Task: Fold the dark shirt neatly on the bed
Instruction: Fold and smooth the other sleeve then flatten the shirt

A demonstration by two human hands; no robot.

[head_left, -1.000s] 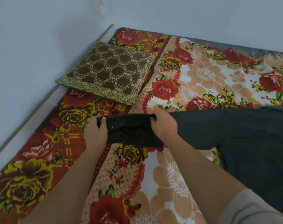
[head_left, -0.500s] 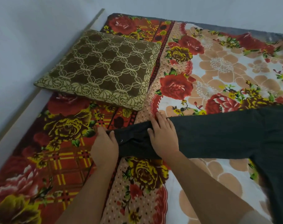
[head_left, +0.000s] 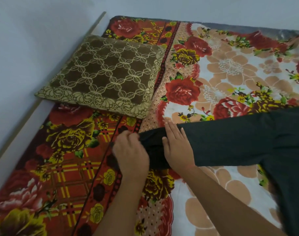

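At the dark shirt cuff (head_left: pixel 152 142), left hand (head_left: pixel 131 154) has curled.

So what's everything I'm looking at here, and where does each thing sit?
shirt: one, dark, on the right of the bed, sleeve stretched leftward.
cushion: one, brown with gold pattern, far left, on the blanket.
blanket: one, floral red, yellow, peach and white, covering the bed.
wall: one, pale, left and behind.
left hand: one, bare, fingers curled at the sleeve's end, blurred.
right hand: one, bare, flat on the sleeve.
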